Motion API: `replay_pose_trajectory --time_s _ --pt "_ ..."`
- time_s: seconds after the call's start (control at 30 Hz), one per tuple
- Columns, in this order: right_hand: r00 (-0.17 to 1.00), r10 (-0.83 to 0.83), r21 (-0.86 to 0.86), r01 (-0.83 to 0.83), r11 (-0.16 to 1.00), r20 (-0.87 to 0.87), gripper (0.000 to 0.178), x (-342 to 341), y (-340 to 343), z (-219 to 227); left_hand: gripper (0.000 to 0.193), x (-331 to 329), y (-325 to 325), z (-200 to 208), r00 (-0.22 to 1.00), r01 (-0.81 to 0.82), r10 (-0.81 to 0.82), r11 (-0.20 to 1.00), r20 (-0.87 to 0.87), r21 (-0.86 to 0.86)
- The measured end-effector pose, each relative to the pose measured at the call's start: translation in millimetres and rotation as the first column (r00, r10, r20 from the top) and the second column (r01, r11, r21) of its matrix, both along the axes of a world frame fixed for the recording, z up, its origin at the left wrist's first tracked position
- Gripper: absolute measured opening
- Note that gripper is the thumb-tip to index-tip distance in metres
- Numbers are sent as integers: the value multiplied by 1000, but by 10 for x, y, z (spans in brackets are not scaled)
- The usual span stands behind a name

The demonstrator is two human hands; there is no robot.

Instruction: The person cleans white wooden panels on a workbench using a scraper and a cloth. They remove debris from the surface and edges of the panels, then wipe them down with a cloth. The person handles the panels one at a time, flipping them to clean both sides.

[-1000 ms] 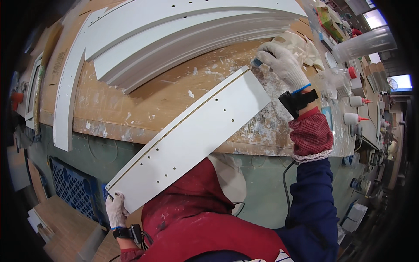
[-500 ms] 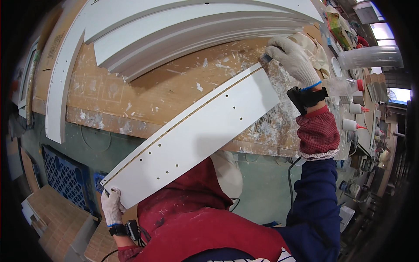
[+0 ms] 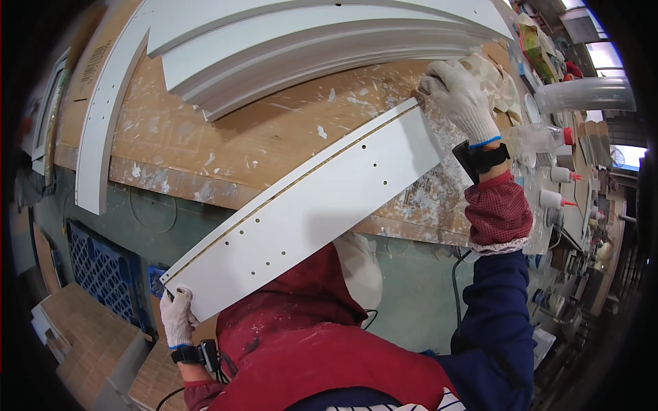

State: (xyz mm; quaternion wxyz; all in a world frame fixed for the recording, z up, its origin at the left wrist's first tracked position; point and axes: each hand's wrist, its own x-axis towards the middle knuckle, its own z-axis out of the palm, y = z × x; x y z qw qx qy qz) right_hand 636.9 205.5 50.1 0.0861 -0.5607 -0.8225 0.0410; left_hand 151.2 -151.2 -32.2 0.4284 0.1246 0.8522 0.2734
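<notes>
A long white board (image 3: pixel 308 198) with small drilled holes and a brown groove along its far edge lies slantwise, its right end over the table. My left hand (image 3: pixel 179 316), in a white knit glove, is closed round the board's lower left end. Just past the far right end is my gloved right hand (image 3: pixel 460 96), its fingers curled together. Whatever it holds is hidden by the fingers. Black straps with small devices sit on both wrists.
Curved white mouldings (image 3: pixel 329 58) are stacked on the paint-spattered table (image 3: pixel 226 154); a narrow white strip (image 3: pixel 101 137) overhangs its front edge. Along the right stand a clear bottle with a red cap (image 3: pixel 541 138) and red-tipped glue bottles (image 3: pixel 554 199). A blue crate (image 3: pixel 103 274) stands lower left.
My right hand has turned at the board's far end, and the small dark piece seen at its fingertips is now hidden. The board has shifted only slightly; my left hand keeps its grip.
</notes>
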Motion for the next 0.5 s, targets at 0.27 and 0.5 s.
replay_pose_trajectory --time_s 0.27,0.5 --pt "993 29 23 -26 999 -114 20 -26 -161 -16 7 138 160 96 999 -37 34 993 -30 -110" --pt "985 120 311 -153 938 125 22 64 -62 -181 22 84 14 155 1000 20 -20 999 19 31"
